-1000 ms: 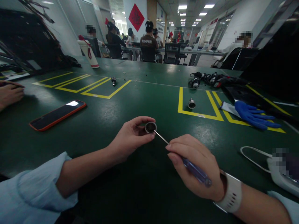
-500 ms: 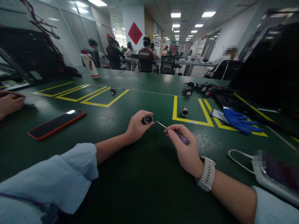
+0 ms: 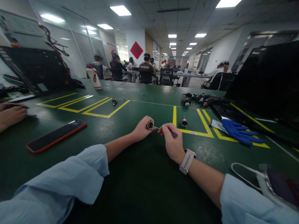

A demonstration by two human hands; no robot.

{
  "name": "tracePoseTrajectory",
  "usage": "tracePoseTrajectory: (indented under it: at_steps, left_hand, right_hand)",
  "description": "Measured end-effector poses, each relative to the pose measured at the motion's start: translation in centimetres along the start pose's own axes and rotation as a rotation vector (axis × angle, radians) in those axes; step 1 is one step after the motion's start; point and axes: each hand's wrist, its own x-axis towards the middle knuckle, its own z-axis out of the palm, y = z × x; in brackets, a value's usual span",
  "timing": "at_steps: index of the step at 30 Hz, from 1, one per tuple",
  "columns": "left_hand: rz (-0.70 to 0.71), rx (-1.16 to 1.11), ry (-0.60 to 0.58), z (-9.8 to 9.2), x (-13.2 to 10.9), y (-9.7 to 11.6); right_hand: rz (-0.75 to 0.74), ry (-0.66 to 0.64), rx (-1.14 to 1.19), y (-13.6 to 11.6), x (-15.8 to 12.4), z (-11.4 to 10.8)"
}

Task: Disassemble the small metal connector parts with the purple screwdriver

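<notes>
My left hand is closed around a round metal connector shell, its open end facing me. In my right hand is a screwdriver with a purple handle. Its thin shaft points left and the tip is at the shell's opening; I cannot tell how far inside it sits. Beyond my right hand, a similar metal connector part stands inside a yellow-taped square. A smaller metal connector part lies in another taped square, farther off to the left.
On the green table an orange-cased phone lies left. To the right are a blue glove, a cluster of cabled connectors and a white device with a strap. A white cup stands far left. Another person's hand is at the left edge.
My right hand has moved left, bringing the screwdriver tip from beside the shell to its opening. My left hand still holds the shell. The camera view has tilted up slightly.
</notes>
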Motion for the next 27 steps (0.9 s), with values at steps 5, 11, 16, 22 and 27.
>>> tracePoseTrajectory:
  at_steps: [5, 11, 16, 22, 27]
  left_hand:
    - [-0.021, -0.028, -0.075, 0.0, 0.0, 0.0]
    - [-0.004, -0.009, -0.106, 0.0, -0.3, 0.8]
    - [-0.001, -0.001, -0.092, -0.2, -0.5, 0.9]
    - [-0.018, 0.037, -0.054, -0.1, -0.4, 0.7]
    - [-0.021, 0.087, -0.037, -0.1, -0.5, 1.1]
  right_hand:
    - [0.042, -0.033, -0.002, 0.4, 0.2, 0.0]
    - [0.204, -0.041, 0.128, 1.0, 0.1, -0.3]
    - [0.349, 0.019, 0.301, 1.5, 0.2, -0.2]
    - [0.326, 0.025, 0.314, 0.9, -0.2, 0.0]
    - [0.317, 0.010, 0.293, 0.4, -0.7, 0.0]
